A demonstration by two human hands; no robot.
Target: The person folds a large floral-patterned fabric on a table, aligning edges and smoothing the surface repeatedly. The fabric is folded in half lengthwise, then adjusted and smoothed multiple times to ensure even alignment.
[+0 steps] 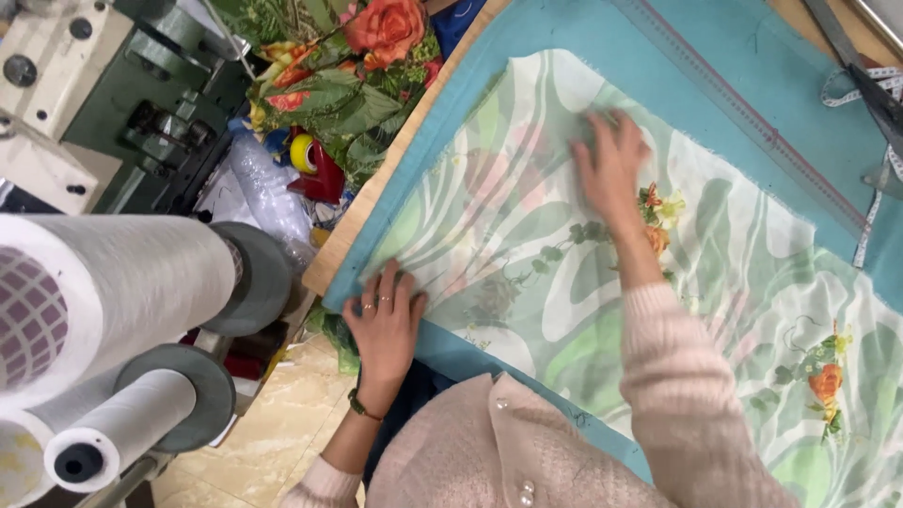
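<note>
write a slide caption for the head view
Both hands, left and right, flat on sheer green-and-white floral fabric over teal cloth.

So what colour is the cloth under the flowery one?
Teal blue cloth, clearest in the head view.

You see one view only, from the camera on your head, looking steeply down and close over the teal-covered table (pixel 715 66); its near edge runs below you, thread cones (pixel 113 282) crowd the frame left of it, floor beneath them
</note>
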